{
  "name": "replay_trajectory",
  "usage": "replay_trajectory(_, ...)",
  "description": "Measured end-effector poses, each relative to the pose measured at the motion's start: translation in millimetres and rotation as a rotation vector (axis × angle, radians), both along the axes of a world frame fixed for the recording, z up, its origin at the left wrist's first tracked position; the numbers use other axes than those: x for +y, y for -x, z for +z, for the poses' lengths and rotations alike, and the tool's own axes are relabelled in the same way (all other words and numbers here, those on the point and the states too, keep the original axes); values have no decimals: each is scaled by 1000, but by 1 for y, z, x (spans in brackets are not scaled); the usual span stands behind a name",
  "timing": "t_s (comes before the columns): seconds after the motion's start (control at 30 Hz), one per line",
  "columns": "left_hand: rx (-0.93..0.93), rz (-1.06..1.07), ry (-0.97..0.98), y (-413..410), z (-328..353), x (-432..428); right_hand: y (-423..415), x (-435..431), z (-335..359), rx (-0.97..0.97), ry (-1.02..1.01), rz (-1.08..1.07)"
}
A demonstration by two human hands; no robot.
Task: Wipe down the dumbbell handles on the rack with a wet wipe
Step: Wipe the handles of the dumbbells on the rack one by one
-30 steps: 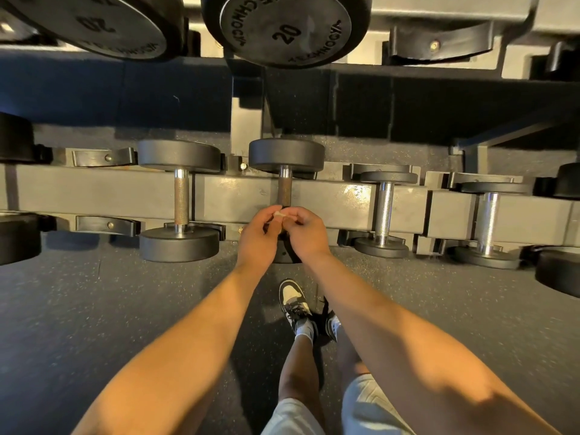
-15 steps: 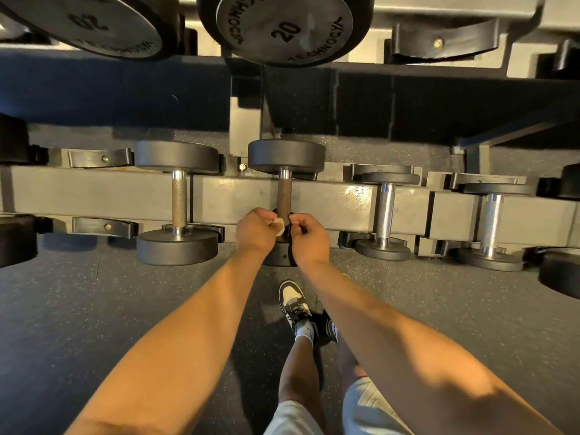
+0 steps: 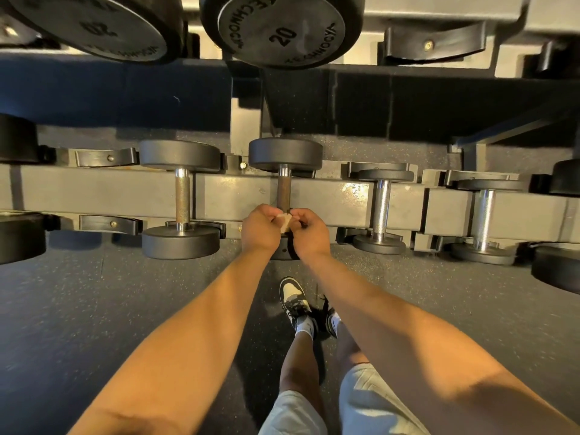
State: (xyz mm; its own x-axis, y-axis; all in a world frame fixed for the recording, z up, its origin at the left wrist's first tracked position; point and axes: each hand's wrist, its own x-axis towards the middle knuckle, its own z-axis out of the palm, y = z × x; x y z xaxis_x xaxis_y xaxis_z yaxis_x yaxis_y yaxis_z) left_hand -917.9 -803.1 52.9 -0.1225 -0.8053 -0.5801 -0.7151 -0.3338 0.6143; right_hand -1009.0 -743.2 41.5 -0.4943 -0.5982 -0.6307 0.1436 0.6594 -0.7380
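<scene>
A small pale wet wipe is pinched between my left hand and my right hand. Both hands sit over the near end of the middle dumbbell handle, a brownish knurled bar on the grey lower rack rail. The far head of that dumbbell is in view; my hands hide most of its near head. A second dumbbell with a brownish handle lies to the left. Two smaller dumbbells with chrome handles lie to the right.
Large black 20-marked dumbbell heads overhang from the upper rack shelf. Empty black cradles sit at the rail's left. More dumbbell heads show at both edges. My feet stand on speckled rubber floor below the rack.
Both hands stay at the near end of the middle handle; they have parted slightly and more of the wipe shows between them.
</scene>
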Motion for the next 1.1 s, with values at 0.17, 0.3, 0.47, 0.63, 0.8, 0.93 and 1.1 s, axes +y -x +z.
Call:
replay_trajectory(0.17, 122, 50, -31, 8, 37, 17, 19, 15, 44, -21, 24, 14)
replay_trajectory(0.3, 178, 37, -10, 23, 78, 32, 30, 27, 85, 44, 44, 46)
replay_trajectory(0.47, 242, 27, 23, 35, 123, 41, 39, 39, 129, 85, 32, -15)
replay_trajectory(0.63, 210, -8, 109, 44, 154, 52, 53, 53, 168, 100, 76, -52)
replay_trajectory(0.8, 205, -35, 107, 61, 172, 66, 72, 73, 186, 110, 121, -1)
replay_trajectory(0.93, 228, -35, 132, 78, 182, 80, 92, 87, 187, 235, 111, 85)
replay_trajectory(1.1, 308, -8, 103, 99, 184, 90, 120, 98, 182, 215, 87, 165)
